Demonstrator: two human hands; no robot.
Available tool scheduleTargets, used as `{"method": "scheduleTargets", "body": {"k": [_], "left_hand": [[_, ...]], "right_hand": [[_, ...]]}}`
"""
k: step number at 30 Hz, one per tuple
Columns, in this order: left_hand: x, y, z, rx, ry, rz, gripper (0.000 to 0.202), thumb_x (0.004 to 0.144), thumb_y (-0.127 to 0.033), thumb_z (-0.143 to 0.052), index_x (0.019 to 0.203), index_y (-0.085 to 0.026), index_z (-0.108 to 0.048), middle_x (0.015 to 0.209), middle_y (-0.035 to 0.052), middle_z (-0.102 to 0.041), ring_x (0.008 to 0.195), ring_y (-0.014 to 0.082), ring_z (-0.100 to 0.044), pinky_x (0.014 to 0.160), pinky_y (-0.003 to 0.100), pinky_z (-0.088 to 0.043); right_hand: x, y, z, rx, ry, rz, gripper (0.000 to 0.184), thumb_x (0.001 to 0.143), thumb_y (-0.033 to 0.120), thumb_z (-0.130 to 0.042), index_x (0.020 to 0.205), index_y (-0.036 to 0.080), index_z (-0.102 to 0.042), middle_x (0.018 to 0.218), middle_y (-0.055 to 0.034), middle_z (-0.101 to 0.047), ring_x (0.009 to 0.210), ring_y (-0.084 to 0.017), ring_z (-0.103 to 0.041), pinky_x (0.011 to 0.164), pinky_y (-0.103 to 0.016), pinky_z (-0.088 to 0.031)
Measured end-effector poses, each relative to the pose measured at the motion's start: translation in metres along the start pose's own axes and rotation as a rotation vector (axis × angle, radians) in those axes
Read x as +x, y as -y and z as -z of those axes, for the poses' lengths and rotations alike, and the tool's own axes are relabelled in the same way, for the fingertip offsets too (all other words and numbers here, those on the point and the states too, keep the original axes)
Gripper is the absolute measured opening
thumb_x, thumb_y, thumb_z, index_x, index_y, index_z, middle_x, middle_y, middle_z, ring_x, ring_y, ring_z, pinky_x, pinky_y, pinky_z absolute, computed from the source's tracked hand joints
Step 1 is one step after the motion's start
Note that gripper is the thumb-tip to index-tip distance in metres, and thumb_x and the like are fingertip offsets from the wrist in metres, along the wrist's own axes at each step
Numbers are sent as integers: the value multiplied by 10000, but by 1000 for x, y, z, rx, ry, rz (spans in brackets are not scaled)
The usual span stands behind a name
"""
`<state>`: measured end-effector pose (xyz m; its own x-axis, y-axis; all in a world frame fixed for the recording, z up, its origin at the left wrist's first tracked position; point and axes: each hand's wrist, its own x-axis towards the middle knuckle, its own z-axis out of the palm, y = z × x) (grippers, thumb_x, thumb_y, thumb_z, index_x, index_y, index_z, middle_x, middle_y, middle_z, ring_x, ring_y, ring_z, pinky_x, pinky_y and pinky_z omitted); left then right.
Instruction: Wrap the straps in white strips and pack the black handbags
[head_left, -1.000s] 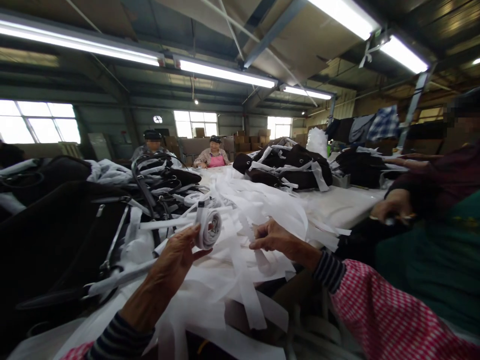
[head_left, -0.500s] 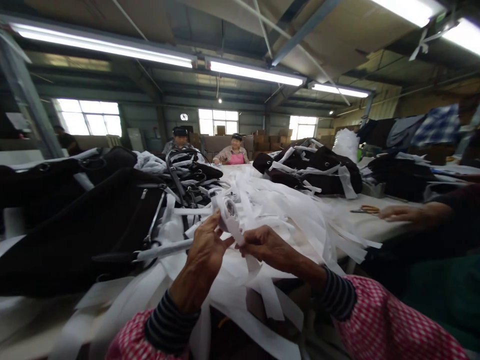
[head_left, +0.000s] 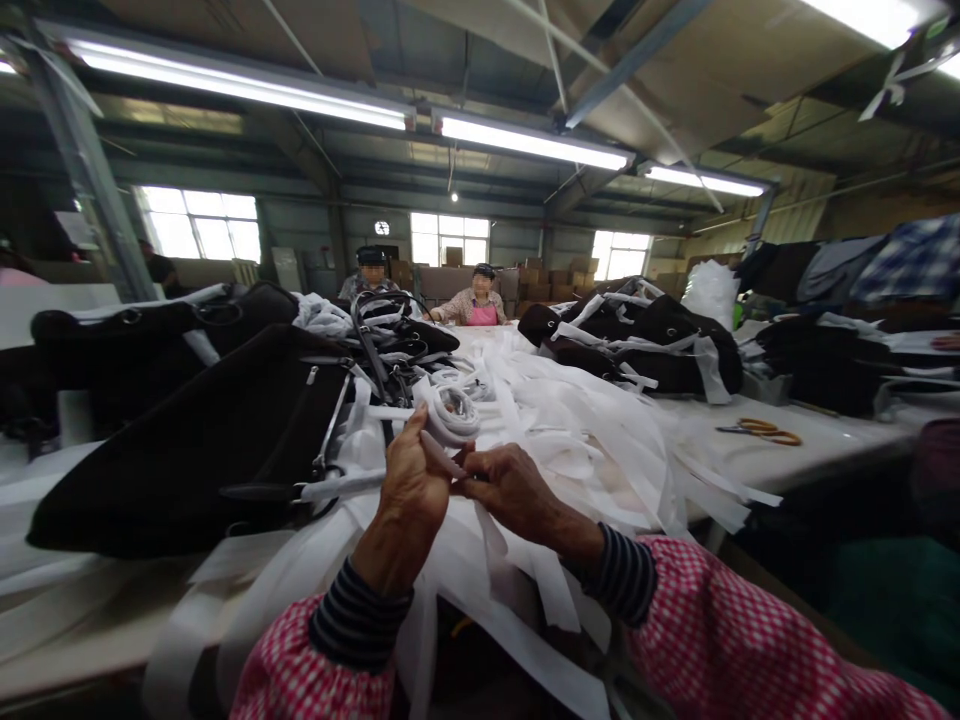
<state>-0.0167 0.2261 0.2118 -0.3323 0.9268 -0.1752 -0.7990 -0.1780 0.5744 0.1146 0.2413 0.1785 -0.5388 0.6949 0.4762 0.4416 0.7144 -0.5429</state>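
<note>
My left hand (head_left: 414, 478) is closed on a white strip (head_left: 441, 455), which lies across the palm side of its fingers. Close against it, my right hand (head_left: 511, 492) pinches the strip's lower end with thumb and fingertips. Just beyond my fingers a coiled white band (head_left: 454, 412) rests on the pile; I cannot tell whether it joins the strip in my hands. Loose white strips (head_left: 592, 400) spread under and past both hands. To the left lies a black bag (head_left: 210, 440) with a zip and a wrapped strap end reaching toward my left wrist.
Orange-handled scissors (head_left: 763, 432) lie on the table (head_left: 832, 440) at the right. More black bags (head_left: 637, 335) are heaped at the back right, and others at the left. Two people (head_left: 480, 300) sit at the far end. Long strips hang over the near edge.
The strip between my hands has tilted and now lies against my left fingers, with my hands closer together. A co-worker's hand beside the scissors has withdrawn to the right. My view has shifted slightly left.
</note>
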Motion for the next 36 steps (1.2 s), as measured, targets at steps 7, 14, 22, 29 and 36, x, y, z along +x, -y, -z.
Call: {"method": "scheduleTargets", "body": {"k": [7,14,22,29,36], "left_hand": [[-1,-14,3,-1,81,2,77,926,-231,-654,924,-171,-702,768,20,-720,632,154,-652,573,261,-514],[-9,1,14,128,103,-73,95,798,-238,-744,842,-172,-689,837,3,-697,712,153,-614,608,288,-528],[-26,11,30,414,217,-48,320,641,-396,-841,812,-173,-688,930,37,-683,826,194,-598,590,283,-544],[-34,26,36,476,324,11,408,608,-473,-876,836,-176,-712,923,53,-663,850,203,-580,640,310,-565],[-21,33,44,541,317,-28,382,672,-498,-850,777,-175,-675,768,12,-581,723,152,-513,607,274,-545]], "right_hand": [[-12,-1,1,85,158,98,373,1053,366,-496,817,160,-698,751,-29,-669,680,-133,-561,673,-262,-370],[-21,-7,19,477,47,-111,281,939,352,-608,785,149,-726,664,-19,-664,604,-128,-569,586,-240,-406],[2,-24,36,505,-316,-155,321,792,440,-742,662,148,-710,627,6,-569,595,-114,-440,555,-260,-329],[20,-25,12,530,-551,-182,529,793,517,-742,549,210,-386,575,56,-312,576,-98,-280,524,-268,-266],[14,-24,-1,517,-443,-151,276,890,418,-636,751,187,-574,678,20,-562,609,-122,-464,570,-256,-377]]}}
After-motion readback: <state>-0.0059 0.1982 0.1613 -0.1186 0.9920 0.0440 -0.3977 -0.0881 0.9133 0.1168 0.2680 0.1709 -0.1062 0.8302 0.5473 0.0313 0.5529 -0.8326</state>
